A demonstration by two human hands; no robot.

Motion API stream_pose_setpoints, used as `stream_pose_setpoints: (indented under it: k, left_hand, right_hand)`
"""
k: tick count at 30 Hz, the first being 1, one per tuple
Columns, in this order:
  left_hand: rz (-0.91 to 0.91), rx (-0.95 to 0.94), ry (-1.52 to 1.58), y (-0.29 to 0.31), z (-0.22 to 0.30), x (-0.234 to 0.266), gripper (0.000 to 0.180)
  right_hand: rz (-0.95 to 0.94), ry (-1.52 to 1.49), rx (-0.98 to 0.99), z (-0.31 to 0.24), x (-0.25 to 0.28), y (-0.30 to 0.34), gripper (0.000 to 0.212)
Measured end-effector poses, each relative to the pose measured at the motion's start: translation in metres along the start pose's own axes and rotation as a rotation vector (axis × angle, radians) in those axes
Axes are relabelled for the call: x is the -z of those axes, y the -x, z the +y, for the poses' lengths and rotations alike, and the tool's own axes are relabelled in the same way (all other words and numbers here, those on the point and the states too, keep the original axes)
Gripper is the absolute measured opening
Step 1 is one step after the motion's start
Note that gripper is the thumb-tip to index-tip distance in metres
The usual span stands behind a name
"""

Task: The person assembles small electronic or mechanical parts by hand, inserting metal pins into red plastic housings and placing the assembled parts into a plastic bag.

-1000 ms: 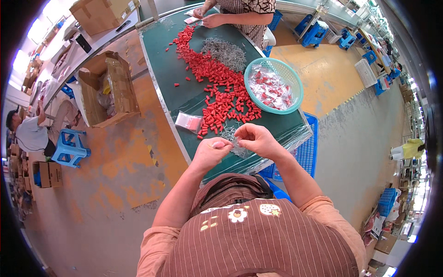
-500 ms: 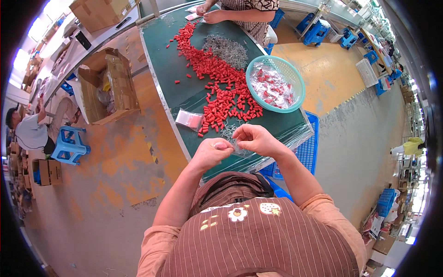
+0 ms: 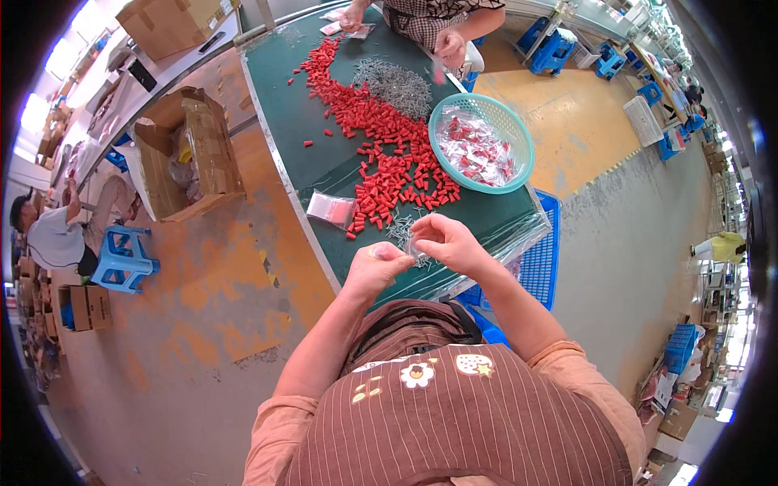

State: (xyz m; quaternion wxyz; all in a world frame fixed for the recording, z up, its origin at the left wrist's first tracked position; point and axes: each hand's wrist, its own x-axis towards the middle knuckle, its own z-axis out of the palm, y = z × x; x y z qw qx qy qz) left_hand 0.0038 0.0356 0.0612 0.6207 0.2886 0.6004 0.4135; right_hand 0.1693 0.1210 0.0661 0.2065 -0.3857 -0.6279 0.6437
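Over the near end of the green table (image 3: pixel 279 105), my left hand (image 3: pixel 374 269) is closed, thumb pressed on the fingers. A small clear plastic bag (image 3: pixel 412 249) seems to be pinched there, though it barely shows. Just right of it, my right hand (image 3: pixel 450 245) has curled fingers with their tips by the bag; what they grip is hidden. Beneath and beyond my hands lies a small pile of grey screws (image 3: pixel 399 229). Many red plastic plugs (image 3: pixel 381 190) spread away up the table. Left of them rests a stack of clear bags (image 3: pixel 331 209).
A mint-green basket (image 3: pixel 523 142) of filled clear bags stands at the table's right edge. Farther off is a larger heap of grey screws (image 3: pixel 397 85). A co-worker's hand (image 3: pixel 450 47) is near the basket. Blue crate (image 3: pixel 541 259) right; open carton (image 3: pixel 212 154) left.
The co-worker's one hand has swung right toward the basket, with a blurred small red-and-clear packet below it. My hands stay close together, with only slight shifts of the fingers.
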Motion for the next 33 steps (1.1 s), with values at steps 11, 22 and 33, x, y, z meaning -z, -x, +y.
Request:
stream_pose_setpoints:
  k: [11, 22, 33]
  left_hand:
    - [0.173, -0.376, -0.247, 0.001, -0.019, -0.009, 0.011]
    - [0.174, -0.218, 0.038, -0.005, -0.033, -0.009, 0.008]
    - [0.147, -0.128, 0.079, -0.009, -0.05, -0.012, 0.01]
  right_hand:
    - [0.052, 0.313, 0.052, 0.006, -0.015, 0.011, 0.017]
    - [0.261, 0.31, 0.239, 0.017, -0.025, 0.016, 0.011]
    - [0.269, 0.285, 0.263, 0.03, -0.036, 0.022, 0.011]
